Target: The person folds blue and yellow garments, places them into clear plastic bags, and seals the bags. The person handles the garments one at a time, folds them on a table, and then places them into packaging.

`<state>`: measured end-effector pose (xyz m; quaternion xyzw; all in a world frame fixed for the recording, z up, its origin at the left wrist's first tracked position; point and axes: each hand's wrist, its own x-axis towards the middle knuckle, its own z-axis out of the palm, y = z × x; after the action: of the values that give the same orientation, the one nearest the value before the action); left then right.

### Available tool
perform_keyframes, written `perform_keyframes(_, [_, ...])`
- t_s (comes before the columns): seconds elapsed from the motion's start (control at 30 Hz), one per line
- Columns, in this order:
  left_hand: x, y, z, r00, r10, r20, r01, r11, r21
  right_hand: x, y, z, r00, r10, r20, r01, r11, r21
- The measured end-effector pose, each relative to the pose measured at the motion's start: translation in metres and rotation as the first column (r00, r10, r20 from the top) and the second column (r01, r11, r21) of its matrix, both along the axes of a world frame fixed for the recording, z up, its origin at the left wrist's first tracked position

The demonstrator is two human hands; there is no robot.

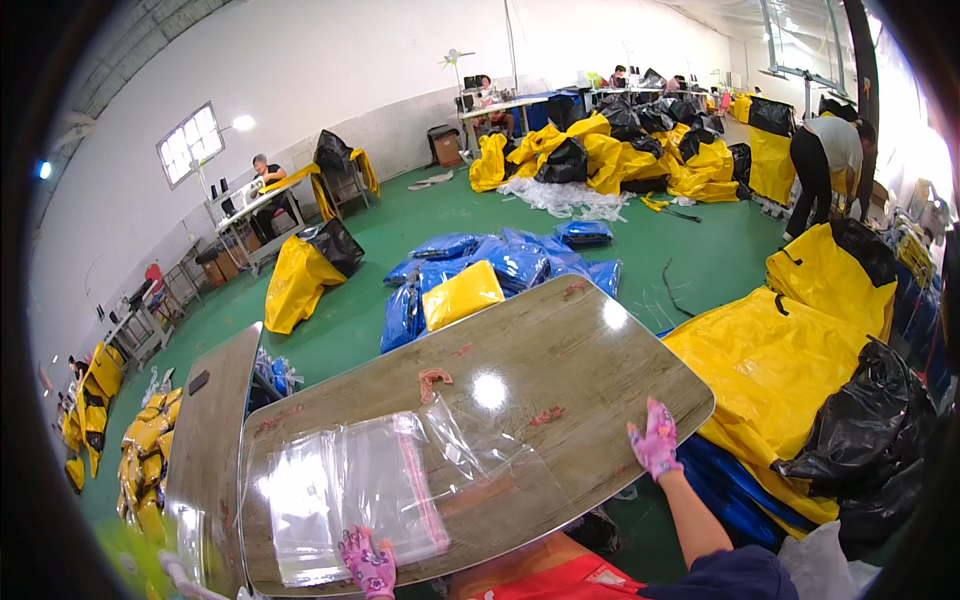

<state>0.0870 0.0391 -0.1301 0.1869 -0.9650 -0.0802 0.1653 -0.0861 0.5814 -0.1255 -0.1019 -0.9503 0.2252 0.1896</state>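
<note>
My left hand (368, 562), in a pink patterned glove, rests on the near edge of a stack of clear plastic bags (345, 492) lying on a wood-grain table (560, 350). One loose clear bag (480, 455) spreads to the right of the stack. My right hand (655, 438), also gloved, is pressed fingers-down on the table's right edge, holding nothing. Just right of it a pile of yellow sheet material (790, 365) lies beside the table, with black material (865, 425) on top.
A second table (210, 430) stands on the left. Blue packed bundles (500, 262) and a yellow one (462, 293) lie on the green floor beyond the table. More yellow and black piles (620, 140) sit farther back. A person (825, 160) bends over at the right; others sit at sewing tables (255, 200).
</note>
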Motion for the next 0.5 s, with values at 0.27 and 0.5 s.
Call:
perform_keyframes(0.27, [0.0,-0.007,-0.005,0.997,-0.038,-0.071,0.033,0.997,-0.07,0.049,-0.023,-0.016,0.99,0.083,-0.112,-0.055,0.972,0.229])
perform_keyframes(0.5, [0.0,-0.004,0.001,1.0,-0.002,-0.01,0.002,0.997,-0.083,0.045,-0.023,-0.024,0.981,0.129,-0.144,-0.09,0.964,0.248])
